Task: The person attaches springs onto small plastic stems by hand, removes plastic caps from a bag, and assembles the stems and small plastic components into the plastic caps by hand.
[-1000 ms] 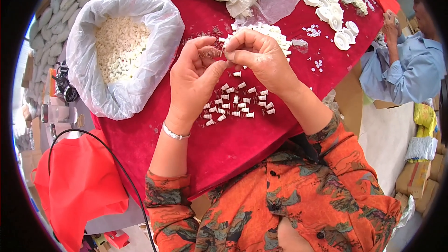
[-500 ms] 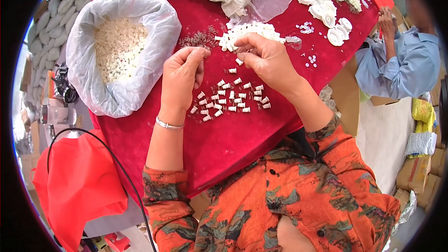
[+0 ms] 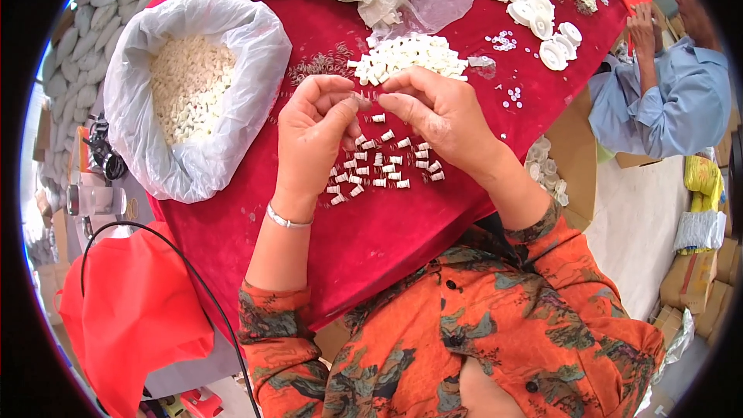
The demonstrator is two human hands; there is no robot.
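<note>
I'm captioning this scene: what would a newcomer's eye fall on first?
Probably the deep-red cloth, with the left hand and right hand close together above it. Nearer the wearer lie scattered small white parts; on the left, an open plastic bag holds many pale pieces.

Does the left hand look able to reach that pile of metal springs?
Probably yes: the spring pile lies uncovered on the red cloth beyond the left hand, with nothing apparently between.

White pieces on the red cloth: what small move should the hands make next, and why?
Perhaps bring the right hand to the left hand: their fingertips face across a small gap, and white pieces nearby have springs at their ends. Whether either pinches anything is unclear.
</note>
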